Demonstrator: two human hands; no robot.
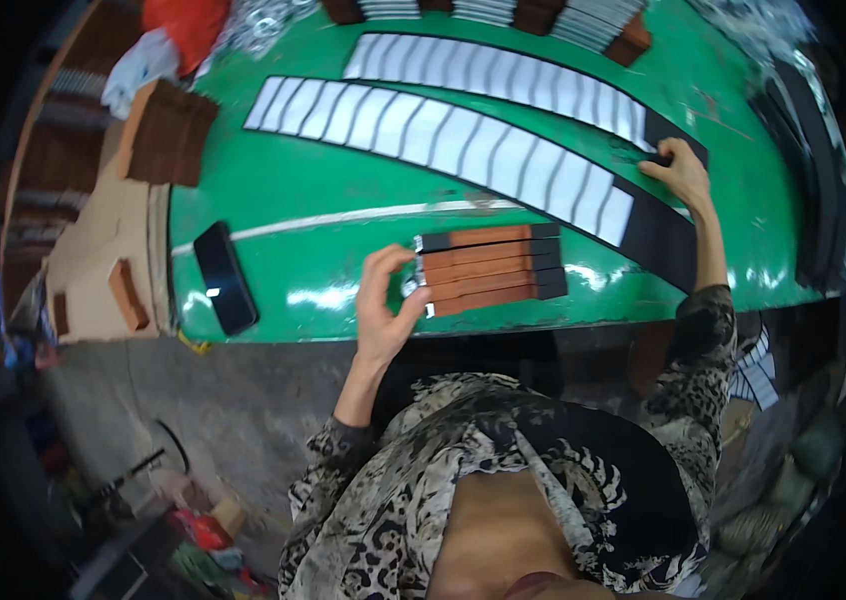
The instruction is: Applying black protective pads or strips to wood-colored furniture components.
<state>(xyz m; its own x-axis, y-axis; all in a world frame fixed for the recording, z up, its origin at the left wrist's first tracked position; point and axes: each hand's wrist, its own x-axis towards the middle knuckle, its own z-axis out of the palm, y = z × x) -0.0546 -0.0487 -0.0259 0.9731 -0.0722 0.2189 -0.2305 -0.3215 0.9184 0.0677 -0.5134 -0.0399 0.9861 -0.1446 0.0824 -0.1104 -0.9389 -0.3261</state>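
Note:
My left hand is at the left end of a row of several reddish-brown, wood-look strips with black right ends. Its thumb and fingers are apart and curved, with the tips against the silvery left ends. My right hand reaches far right, its fingers bent in a pinch at the black end of the farther label strip. That strip carries a line of white labels on black backing. A second such label strip lies nearer, slanting down to the right under my right forearm.
A black phone lies on the green tabletop, left of the brown strips. A brown stack and cardboard stand at the left. More stacks line the far edge, and black lengths lie at the right.

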